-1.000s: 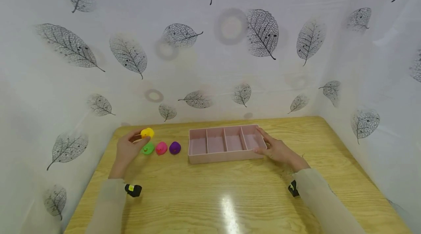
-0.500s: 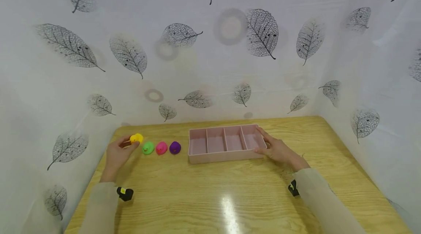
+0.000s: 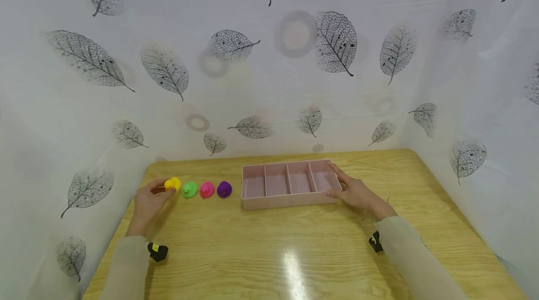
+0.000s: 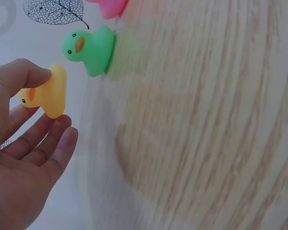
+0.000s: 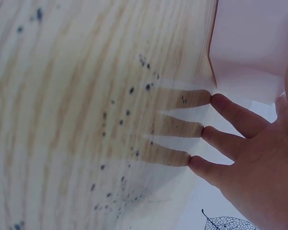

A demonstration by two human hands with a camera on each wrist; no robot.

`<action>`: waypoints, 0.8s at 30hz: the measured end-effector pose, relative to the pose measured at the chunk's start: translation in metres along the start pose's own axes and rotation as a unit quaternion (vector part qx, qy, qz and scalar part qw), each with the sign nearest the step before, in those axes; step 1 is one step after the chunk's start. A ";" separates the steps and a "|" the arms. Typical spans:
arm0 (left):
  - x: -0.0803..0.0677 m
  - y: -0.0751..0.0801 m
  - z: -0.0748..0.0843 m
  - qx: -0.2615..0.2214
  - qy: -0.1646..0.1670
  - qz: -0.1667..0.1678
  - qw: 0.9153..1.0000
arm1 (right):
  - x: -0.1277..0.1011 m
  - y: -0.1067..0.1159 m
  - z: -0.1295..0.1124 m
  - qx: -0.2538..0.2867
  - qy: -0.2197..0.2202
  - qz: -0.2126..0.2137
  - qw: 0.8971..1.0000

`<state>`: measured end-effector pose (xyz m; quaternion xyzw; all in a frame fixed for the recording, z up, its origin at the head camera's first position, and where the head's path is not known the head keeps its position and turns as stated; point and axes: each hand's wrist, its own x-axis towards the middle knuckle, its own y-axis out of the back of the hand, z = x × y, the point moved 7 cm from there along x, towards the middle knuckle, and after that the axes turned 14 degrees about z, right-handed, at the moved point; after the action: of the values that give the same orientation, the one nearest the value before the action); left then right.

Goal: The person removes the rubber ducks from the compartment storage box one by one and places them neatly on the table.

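Left hand (image 3: 147, 201) pinches the yellow duck (image 3: 171, 183) loosely; it could slip and knock the green duck (image 3: 190, 189) at 3 o'clock. Right hand (image 3: 355, 192), fingers relaxed, steadies the 4-compartment pink tray (image 3: 290, 202).

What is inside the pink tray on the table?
All four compartments of the pink tray look bare; nothing lies in them. The right hand rests against its right end, covering only that outer wall.
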<state>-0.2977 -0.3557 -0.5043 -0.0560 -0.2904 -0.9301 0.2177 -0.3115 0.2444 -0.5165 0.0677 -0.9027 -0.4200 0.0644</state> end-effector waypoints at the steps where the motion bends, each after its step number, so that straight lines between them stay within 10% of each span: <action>1: 0.000 0.000 -0.001 0.008 0.005 -0.003 1.000 | 0.000 0.000 0.000 0.000 0.000 0.000 1.000; 24: -0.006 -0.009 -0.022 0.065 0.062 -0.023 0.996 | -0.001 -0.001 0.002 0.006 0.001 0.008 1.000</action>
<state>-0.2960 -0.3596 -0.5280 0.0231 -0.3376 -0.9155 0.2174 -0.3105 0.2456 -0.5189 0.0609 -0.9058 -0.4137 0.0679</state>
